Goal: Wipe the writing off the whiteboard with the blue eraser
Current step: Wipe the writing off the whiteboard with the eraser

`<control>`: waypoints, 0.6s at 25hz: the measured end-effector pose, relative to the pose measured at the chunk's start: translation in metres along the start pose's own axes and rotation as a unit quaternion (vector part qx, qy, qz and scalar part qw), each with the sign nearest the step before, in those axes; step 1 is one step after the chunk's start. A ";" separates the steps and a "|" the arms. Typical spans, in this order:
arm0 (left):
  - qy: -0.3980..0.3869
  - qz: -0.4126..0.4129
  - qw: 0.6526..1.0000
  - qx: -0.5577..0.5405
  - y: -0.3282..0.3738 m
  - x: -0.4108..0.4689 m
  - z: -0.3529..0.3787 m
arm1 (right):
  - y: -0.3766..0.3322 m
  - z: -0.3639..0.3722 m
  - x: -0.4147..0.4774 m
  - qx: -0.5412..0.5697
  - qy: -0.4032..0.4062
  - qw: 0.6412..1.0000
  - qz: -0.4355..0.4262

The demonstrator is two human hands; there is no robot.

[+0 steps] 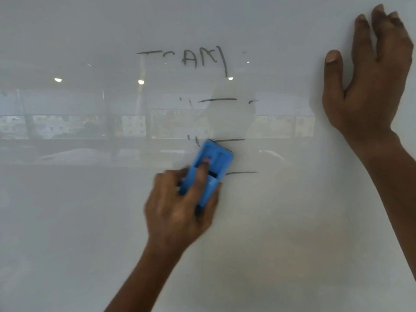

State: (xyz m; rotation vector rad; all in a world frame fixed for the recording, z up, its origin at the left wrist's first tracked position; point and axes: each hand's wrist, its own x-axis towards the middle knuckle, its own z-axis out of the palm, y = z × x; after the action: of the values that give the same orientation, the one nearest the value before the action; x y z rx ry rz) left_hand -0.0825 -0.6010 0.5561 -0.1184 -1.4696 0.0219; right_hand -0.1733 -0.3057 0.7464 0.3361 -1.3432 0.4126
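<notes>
A glossy whiteboard (90,210) fills the view. Partly smeared dark letters (195,60) run across its upper middle. Below them are short horizontal strokes (217,100), another (240,172) beside the eraser, and a few faint marks. My left hand (182,210) is shut on the blue eraser (209,170), index finger pressed on its back, holding it flat against the board between the lower strokes. The hand is motion-blurred. My right hand (369,82) rests flat on the board at the upper right, fingers apart, holding nothing.
The board reflects ceiling lights (141,82) and a row of windows (90,127) across its middle. A wiped, duller patch (231,113) shows between the letters and the eraser.
</notes>
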 end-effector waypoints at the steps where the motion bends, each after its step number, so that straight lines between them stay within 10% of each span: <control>1: 0.017 -0.053 0.998 0.018 -0.015 0.002 -0.002 | 0.000 -0.001 -0.001 -0.001 0.003 1.000 -0.002; 6: 0.066 -0.348 0.934 0.045 -0.040 0.039 -0.002 | -0.007 0.000 0.000 -0.043 -0.007 0.999 0.008; 13: -0.008 0.037 0.998 -0.052 0.067 0.016 0.014 | -0.005 0.001 0.001 -0.028 0.002 1.000 0.001; 15: 0.012 0.021 0.998 -0.050 0.046 0.023 0.015 | -0.002 -0.001 0.001 -0.020 0.004 1.000 -0.003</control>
State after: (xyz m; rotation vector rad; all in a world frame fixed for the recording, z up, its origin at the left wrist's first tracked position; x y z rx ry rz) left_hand -0.0920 -0.5520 0.5760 -0.2305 -1.4446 -0.0196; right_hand -0.1714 -0.3071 0.7472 0.3052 -1.3402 0.3811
